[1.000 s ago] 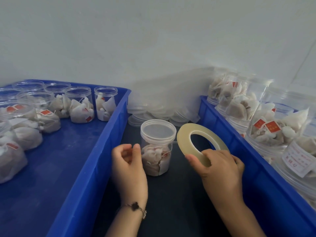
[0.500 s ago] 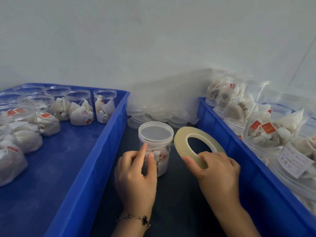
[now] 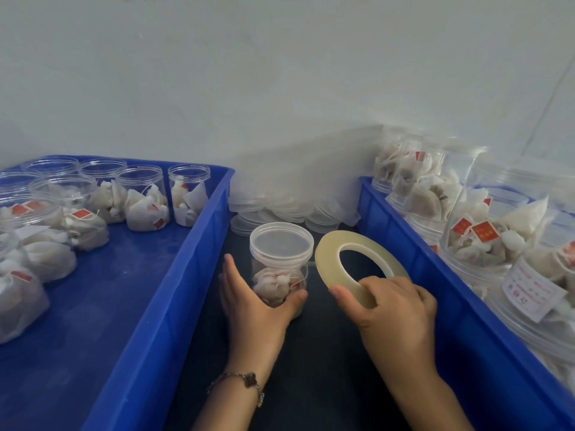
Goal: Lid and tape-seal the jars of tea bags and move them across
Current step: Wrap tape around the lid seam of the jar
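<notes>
My left hand (image 3: 249, 301) is cupping the small lidded clear plastic jar (image 3: 280, 264) low down. At three o'clock, my right hand (image 3: 395, 309) is pinching the flat translucent tape roll (image 3: 357, 262). Light and slippery, I judge.

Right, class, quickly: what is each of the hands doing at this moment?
Left hand: holds the lidded jar of tea bags, fingers and thumb round its base.
Right hand: grips the tape roll.

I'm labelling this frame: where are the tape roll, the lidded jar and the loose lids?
tape roll (image 3: 329, 253), head view, upper left of its flat face
lidded jar (image 3: 281, 241), head view, lid top
loose lids (image 3: 280, 209), head view, stack's middle
</notes>
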